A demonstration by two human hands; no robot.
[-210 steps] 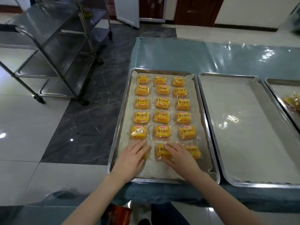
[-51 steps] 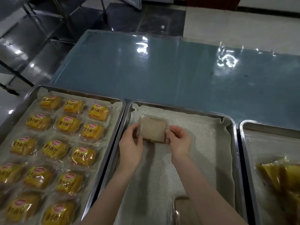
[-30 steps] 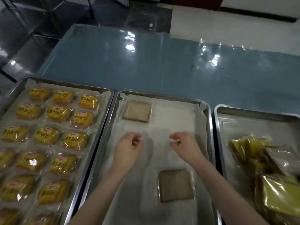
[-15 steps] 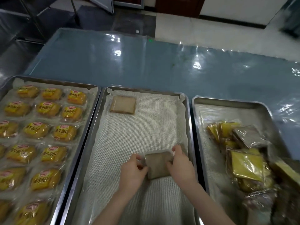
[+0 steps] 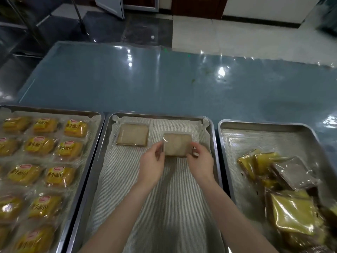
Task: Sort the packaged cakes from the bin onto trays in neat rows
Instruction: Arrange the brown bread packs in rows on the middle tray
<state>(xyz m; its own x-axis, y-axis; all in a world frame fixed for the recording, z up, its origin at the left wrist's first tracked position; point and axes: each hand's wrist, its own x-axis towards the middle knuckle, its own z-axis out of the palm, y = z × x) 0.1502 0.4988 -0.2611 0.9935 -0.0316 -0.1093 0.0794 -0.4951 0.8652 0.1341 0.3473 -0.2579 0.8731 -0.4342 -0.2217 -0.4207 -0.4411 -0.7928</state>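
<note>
A brown square packaged cake (image 5: 176,144) is held by both hands over the far end of the middle tray (image 5: 214,143). My left hand (image 5: 152,164) pinches its left edge and my right hand (image 5: 200,162) its right edge. Just to its left, another brown packaged cake (image 5: 132,134) lies flat in the tray's far left corner on the mesh liner. The bin tray (image 5: 264,128) on the right holds a loose heap of yellow and brown packaged cakes (image 5: 290,194).
The left tray (image 5: 94,141) is filled with neat rows of yellow packaged buns (image 5: 46,146). All three trays sit side by side on a blue plastic-covered table (image 5: 164,83). A metal rack (image 5: 27,19) stands on the floor at the far left.
Both hands have lifted the second brown cake from the near middle of the tray and carried it to the far end, beside the first one. The camera view has shifted too.
</note>
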